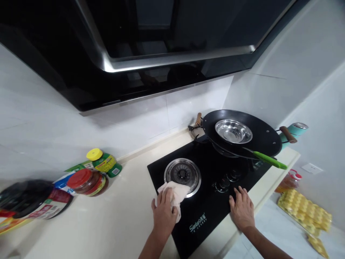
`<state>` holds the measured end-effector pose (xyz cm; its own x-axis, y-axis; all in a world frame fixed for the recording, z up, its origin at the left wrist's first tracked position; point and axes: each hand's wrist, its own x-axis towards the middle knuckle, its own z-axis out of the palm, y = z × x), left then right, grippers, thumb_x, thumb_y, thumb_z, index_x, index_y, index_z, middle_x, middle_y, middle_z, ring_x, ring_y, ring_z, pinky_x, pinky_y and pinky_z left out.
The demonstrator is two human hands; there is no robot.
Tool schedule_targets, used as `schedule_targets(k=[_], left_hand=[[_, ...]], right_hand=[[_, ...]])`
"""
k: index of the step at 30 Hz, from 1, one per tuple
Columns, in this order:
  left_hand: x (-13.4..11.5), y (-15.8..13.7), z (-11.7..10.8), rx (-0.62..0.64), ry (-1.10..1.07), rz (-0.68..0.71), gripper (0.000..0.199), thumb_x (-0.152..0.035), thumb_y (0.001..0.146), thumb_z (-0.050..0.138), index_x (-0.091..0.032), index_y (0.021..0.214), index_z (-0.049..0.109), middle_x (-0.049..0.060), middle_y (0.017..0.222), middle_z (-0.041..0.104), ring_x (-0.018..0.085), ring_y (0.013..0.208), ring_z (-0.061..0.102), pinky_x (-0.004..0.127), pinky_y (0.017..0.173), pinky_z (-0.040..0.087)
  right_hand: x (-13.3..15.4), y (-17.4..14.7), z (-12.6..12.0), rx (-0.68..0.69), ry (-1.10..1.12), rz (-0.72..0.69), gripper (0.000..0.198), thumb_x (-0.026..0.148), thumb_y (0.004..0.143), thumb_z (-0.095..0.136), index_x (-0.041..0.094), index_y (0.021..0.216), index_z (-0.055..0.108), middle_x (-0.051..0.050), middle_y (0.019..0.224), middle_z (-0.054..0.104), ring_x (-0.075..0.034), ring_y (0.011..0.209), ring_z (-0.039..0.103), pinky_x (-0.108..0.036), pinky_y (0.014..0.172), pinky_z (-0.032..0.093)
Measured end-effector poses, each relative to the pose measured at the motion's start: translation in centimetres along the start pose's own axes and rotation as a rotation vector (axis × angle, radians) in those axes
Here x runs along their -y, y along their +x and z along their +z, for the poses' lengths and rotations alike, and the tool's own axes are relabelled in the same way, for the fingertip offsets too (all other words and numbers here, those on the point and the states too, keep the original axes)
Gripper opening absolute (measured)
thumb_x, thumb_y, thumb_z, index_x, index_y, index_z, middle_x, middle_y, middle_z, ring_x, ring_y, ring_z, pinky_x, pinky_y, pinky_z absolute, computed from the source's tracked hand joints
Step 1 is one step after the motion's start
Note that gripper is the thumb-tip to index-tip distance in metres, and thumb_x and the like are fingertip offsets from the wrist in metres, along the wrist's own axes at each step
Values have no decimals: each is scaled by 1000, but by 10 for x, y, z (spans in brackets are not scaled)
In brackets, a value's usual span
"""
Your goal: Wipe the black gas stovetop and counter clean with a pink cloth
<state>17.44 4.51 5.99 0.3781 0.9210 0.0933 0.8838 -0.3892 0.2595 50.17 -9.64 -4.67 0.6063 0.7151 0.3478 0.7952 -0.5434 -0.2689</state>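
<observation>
My left hand (164,212) presses a pale cloth (176,192) onto the black glass gas hob (205,212), at the front edge of the left burner's steel ring (182,173). My right hand (242,208) lies flat with fingers spread on the hob's front right part, just below the control knobs (228,180). A black wok (242,133) sits on the right burner with a steel bowl (233,131) inside it. A green-handled utensil (269,160) rests on the wok's rim.
A red-lidded jar (87,181), a yellow-capped bottle (104,162) and a black lid on packets (25,198) lie on the cream counter (107,223) at left. The range hood (151,54) hangs overhead. An oil bottle (289,180) and yellow trays (307,210) sit lower right.
</observation>
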Motion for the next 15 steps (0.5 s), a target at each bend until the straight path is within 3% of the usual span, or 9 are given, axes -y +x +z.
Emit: schedule_targets(k=[3,7,11,15], left_hand=[[8,17,-3,-8,75,-77,68,-16,85,46,-34,150,49,4,158,55,32,146,45,63,118,37],[26,61,-10,-18,167,-168,57,-21,94,43,-36,148,53,11,159,51,40,143,45,67,109,42],[40,120,-17,71,187,-95,53,-23,97,46,-38,147,53,13,143,60,31,120,59,51,93,56],[28,179,-14,134,190,27,47,-41,96,62,-25,140,56,10,138,61,25,118,62,49,99,57]], right_hand=[[0,-1,1,-6,9,3,60,45,103,26,8,142,53,-23,154,47,-35,155,27,-56,119,33],[0,-2,2,-14,3,-13,60,45,104,26,6,142,52,-24,154,47,-37,154,28,-57,119,33],[1,-3,1,0,1,-16,60,44,104,26,6,144,50,-24,157,45,-37,155,26,-58,120,32],[4,-2,-1,9,-2,-3,59,43,104,25,8,144,50,-24,158,42,-37,157,24,-58,120,31]])
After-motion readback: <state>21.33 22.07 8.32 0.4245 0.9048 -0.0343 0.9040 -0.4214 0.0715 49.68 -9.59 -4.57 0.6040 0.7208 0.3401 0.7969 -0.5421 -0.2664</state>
